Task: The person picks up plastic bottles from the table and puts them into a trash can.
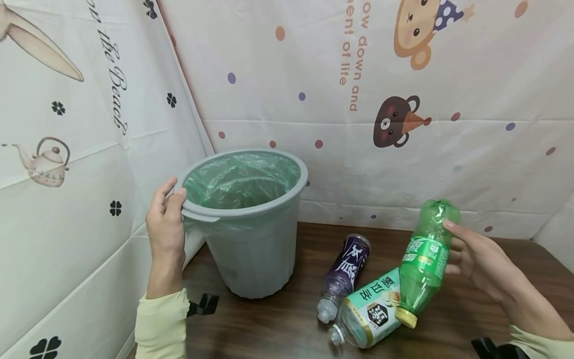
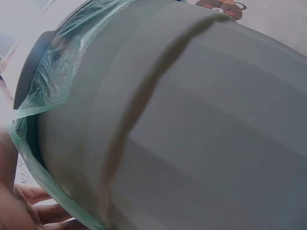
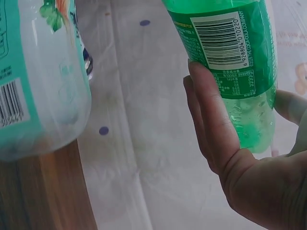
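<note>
My left hand (image 1: 166, 224) grips the rim of a grey trash bin (image 1: 255, 254) at its left side, thumb on top. A thin green plastic bag (image 1: 242, 179) lines the bin and folds over its edge. My right hand (image 1: 482, 259) holds a green plastic soda bottle (image 1: 426, 257) near its base, with thumb and fingers on opposite sides. The bottle tilts, its yellow cap pointing down toward me. Just left of it lie a clear plastic bottle with a teal label (image 1: 372, 309) and a purple-labelled bottle (image 1: 347, 267).
A dark wooden table (image 1: 314, 234) carries the bin and the two lying bottles. White printed cloth (image 1: 269, 99) hangs behind the table, and another printed sheet (image 1: 89, 199) hangs along the left.
</note>
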